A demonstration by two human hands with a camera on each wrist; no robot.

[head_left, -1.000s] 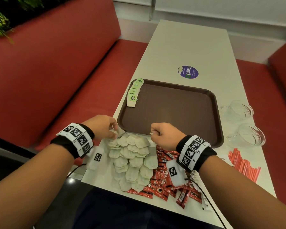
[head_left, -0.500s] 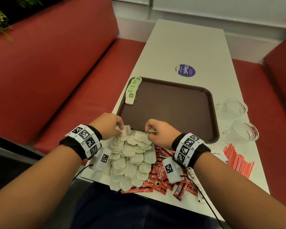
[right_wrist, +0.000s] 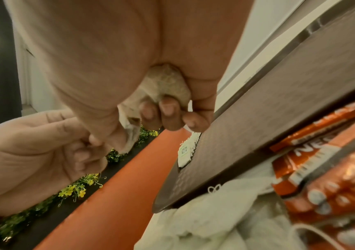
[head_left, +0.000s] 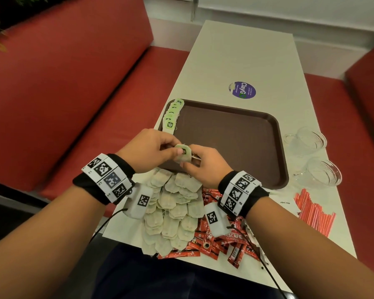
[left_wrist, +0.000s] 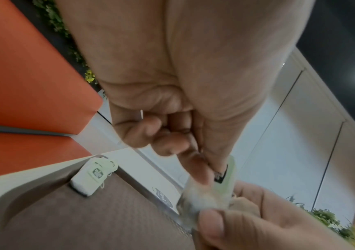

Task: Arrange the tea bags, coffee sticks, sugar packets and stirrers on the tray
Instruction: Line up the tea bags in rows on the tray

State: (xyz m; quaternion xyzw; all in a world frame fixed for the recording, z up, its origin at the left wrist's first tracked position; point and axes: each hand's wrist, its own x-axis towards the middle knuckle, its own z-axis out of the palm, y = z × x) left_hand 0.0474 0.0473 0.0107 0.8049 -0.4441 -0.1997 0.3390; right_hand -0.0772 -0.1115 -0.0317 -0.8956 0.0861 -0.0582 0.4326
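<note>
Both hands hold one tea bag (head_left: 184,155) with a green tag above the near left corner of the brown tray (head_left: 235,134). My left hand (head_left: 173,147) pinches its tag (left_wrist: 225,175) between thumb and forefinger. My right hand (head_left: 191,164) grips the bag's pouch (right_wrist: 167,84) in curled fingers. A row of green-tagged tea bags (head_left: 172,117) lies along the tray's left rim. A heap of loose tea bags (head_left: 173,203) sits on the table under my wrists, with red coffee sticks (head_left: 222,240) to its right.
Red stirrers (head_left: 313,210) lie at the table's right edge. Two glass cups (head_left: 307,141) (head_left: 324,172) stand right of the tray. A purple sticker (head_left: 242,90) marks the table beyond the tray. Red bench seats (head_left: 73,83) flank the table.
Both hands have lifted from the tea bag heap and come together over the tray's near left corner, now holding one tea bag between them.
</note>
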